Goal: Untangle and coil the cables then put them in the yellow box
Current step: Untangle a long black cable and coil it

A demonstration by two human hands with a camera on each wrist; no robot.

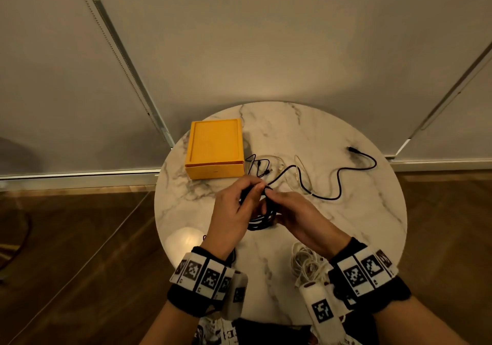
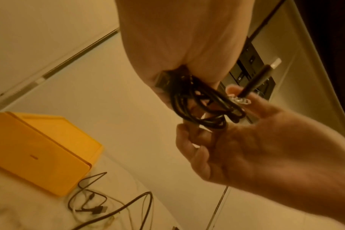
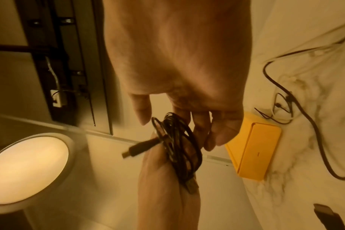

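I have the black cable coil (image 1: 262,213) grasped in both grips, left hand (image 1: 231,209) and right hand (image 1: 300,218), above the table (image 1: 346,211). Coiling looks nearly finished; next, I'd secure its plug, then carry it to the closed yellow box (image 1: 215,147).

The head camera looked steeply down from above the round marble table (image 1: 332,137), hands at lower centre. Each wrist camera sat close behind its own hand, facing along the fingers. All three views shared the coiled black cable (image 1: 262,218) (image 2: 197,107) (image 3: 177,147) and the yellow box (image 1: 215,147) (image 2: 39,152) (image 3: 254,149).
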